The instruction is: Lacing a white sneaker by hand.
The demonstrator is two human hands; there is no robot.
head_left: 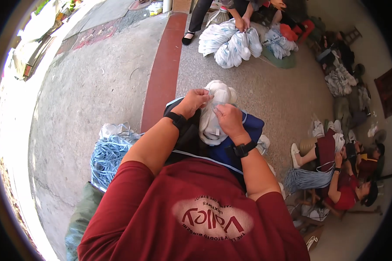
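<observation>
Both of the person's bare arms reach forward and slant inward, bringing the hands close together but apart. The left forearm (151, 152) angles up to the right, its wrist (185, 114) leading into the left hand (195, 101), whose fingers curl rightward with thumb and forefinger pinched. The right forearm (257, 169) angles up to the left; the right hand (231, 119) sits slightly nearer the torso, fingers bent, its thumb and forefinger drawn together toward the left.

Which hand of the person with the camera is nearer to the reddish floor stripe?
Left. The left hand is just right of the reddish floor stripe; the right hand is farther right, above the white bundle.
</observation>
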